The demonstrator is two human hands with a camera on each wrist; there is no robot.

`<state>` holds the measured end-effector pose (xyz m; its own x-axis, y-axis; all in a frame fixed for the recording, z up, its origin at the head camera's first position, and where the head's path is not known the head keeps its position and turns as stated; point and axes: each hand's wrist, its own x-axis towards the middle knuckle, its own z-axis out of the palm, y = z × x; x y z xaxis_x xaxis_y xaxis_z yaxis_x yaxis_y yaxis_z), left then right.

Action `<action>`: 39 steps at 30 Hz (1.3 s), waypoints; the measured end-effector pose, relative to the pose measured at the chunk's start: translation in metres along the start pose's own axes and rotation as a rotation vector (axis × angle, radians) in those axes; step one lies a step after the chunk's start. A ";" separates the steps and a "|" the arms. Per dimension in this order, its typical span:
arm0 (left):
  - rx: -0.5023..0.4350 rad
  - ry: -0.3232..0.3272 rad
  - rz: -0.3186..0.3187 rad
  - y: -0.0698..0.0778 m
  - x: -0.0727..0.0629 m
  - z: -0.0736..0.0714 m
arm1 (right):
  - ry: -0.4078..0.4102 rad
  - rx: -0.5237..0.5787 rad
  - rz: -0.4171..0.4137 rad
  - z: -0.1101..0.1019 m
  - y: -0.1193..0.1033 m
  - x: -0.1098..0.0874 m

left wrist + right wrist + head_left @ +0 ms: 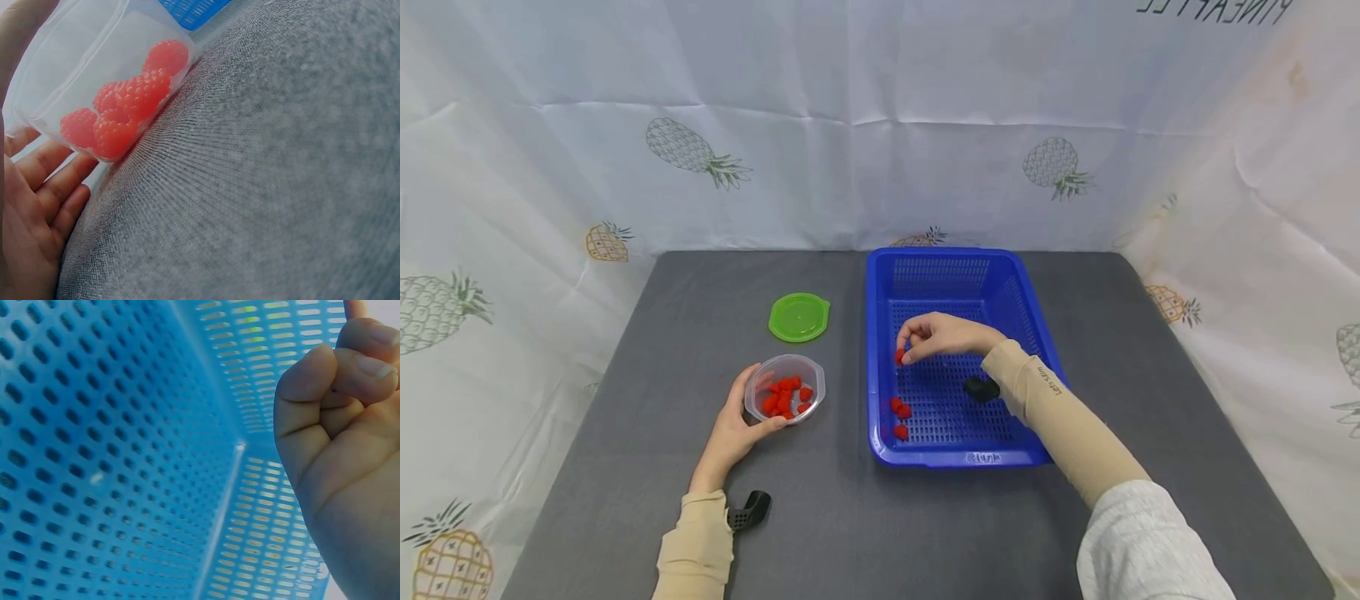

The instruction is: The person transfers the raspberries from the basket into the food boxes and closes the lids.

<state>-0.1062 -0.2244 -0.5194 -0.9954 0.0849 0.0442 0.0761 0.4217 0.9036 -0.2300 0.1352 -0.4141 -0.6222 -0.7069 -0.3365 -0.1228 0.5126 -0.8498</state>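
My left hand (733,429) grips a clear plastic tub (808,367) from its left side, the thumb along the near edge. Several red raspberries (785,398) lie in the tub; the left wrist view shows these raspberries (144,94) through its wall, with fingers curled at its side. Over the left part of a blue basket (876,333), my right hand (947,335) pinches one raspberry (899,357) between thumb and fingertips. Below it, 3 loose raspberries (901,432) lie on the basket floor. From the right wrist, the right hand (350,444) appears beside perforated basket walls, its raspberry hidden.
A green round lid (799,317) lies on the grey table (820,517) behind the tub. Black wrist devices show at the left wrist (750,511) and the right wrist (981,389). A pineapple-print curtain (820,167) hangs around the table.
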 end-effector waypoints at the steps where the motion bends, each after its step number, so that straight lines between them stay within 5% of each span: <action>1: -0.003 -0.001 0.000 0.001 0.000 0.000 | 0.005 0.014 -0.008 0.000 -0.001 -0.001; 16: -0.013 -0.006 0.005 -0.001 -0.001 0.002 | 0.001 0.006 -0.138 0.005 -0.041 -0.006; 39: 0.008 0.002 -0.027 0.000 -0.001 0.001 | -0.024 0.042 -0.312 0.038 -0.099 0.036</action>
<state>-0.1051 -0.2231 -0.5200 -0.9972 0.0714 0.0211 0.0499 0.4313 0.9008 -0.2112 0.0403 -0.3575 -0.5412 -0.8383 -0.0662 -0.2723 0.2492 -0.9294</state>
